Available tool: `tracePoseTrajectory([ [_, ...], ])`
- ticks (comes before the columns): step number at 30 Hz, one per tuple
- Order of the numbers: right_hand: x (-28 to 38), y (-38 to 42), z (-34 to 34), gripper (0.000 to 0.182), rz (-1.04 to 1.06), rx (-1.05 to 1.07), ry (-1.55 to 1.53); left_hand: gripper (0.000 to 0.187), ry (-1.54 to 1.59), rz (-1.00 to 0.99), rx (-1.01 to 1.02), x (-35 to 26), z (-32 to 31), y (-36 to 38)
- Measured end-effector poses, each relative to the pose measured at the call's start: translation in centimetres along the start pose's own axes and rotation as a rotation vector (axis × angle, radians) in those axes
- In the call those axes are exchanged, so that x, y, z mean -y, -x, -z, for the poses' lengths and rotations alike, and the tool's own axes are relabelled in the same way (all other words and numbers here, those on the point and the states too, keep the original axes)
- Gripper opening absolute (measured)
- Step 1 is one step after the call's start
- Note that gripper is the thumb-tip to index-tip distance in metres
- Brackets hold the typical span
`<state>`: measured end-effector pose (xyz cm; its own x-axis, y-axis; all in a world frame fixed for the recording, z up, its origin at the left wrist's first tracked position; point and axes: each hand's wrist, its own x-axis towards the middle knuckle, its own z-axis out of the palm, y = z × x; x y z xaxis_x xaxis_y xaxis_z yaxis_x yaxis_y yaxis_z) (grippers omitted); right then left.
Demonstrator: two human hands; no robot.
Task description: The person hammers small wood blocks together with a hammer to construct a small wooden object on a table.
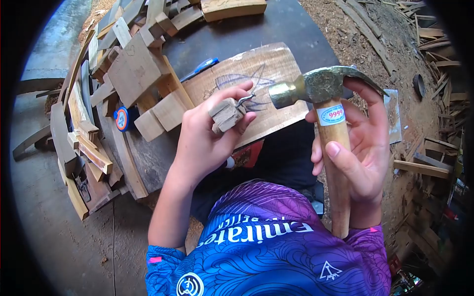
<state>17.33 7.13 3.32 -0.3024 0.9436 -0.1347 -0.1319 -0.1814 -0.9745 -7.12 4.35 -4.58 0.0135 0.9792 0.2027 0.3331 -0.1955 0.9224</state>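
Observation:
My left hand (203,135) pinches a small weathered wooden block (227,114) between thumb and fingers. A thin dark bent piece of metal (246,99), perhaps a nail, shows at the block's upper edge. My right hand (364,155) is closed on a claw hammer (324,85), its wooden handle pointing down and its head level with the block. The hammer's striking face is turned toward the block, with a gap between them. Beneath both lies a wooden board (279,61) with dark pen-like marks drawn on it.
Many wood offcuts (136,69) are piled along the left of the dark table (301,42). A blue-handled tool (200,68) rests by the board, and a round blue-and-orange object (121,119) sits among the blocks. Scrap wood (424,167) litters the ground at right.

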Motion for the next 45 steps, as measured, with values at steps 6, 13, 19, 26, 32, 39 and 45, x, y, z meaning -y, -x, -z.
tracePoseTrajectory([
  [6, -1.2, -0.1, 0.3, 0.092, 0.047, -0.004, -0.015, 0.034, -0.015, -0.003, -0.011, 0.0, -0.3, 0.1],
  [13, -2.0, 0.1, 0.1, 0.095, 0.145, -0.029, -0.026, 0.033, -0.118, -0.020, -0.009, -0.8, -0.6, 0.2],
  [19, -1.3, 2.2, 0.7, 0.087, 0.291, -0.025, 0.204, 0.034, -0.222, -0.074, -0.021, -1.4, -0.9, 0.2],
  [26, 0.3, 1.6, 1.2, 0.081, 0.498, 0.232, 0.511, 0.041, -0.168, -0.081, -0.042, -1.2, -1.1, 0.5],
  [32, 2.6, 1.7, -2.4, 0.069, 0.647, -0.076, 0.446, 0.033, -0.210, -0.057, -0.057, -1.0, -1.4, 0.6],
  [39, 1.6, 2.1, -0.5, 0.055, 0.691, 0.186, 0.893, 0.031, -0.260, -0.066, -0.062, -1.5, -1.4, 0.6],
  [45, 1.9, 3.3, -1.4, 0.070, 0.718, 0.016, 0.547, 0.035, -0.208, -0.018, -0.041, -1.1, -1.0, 0.6],
])
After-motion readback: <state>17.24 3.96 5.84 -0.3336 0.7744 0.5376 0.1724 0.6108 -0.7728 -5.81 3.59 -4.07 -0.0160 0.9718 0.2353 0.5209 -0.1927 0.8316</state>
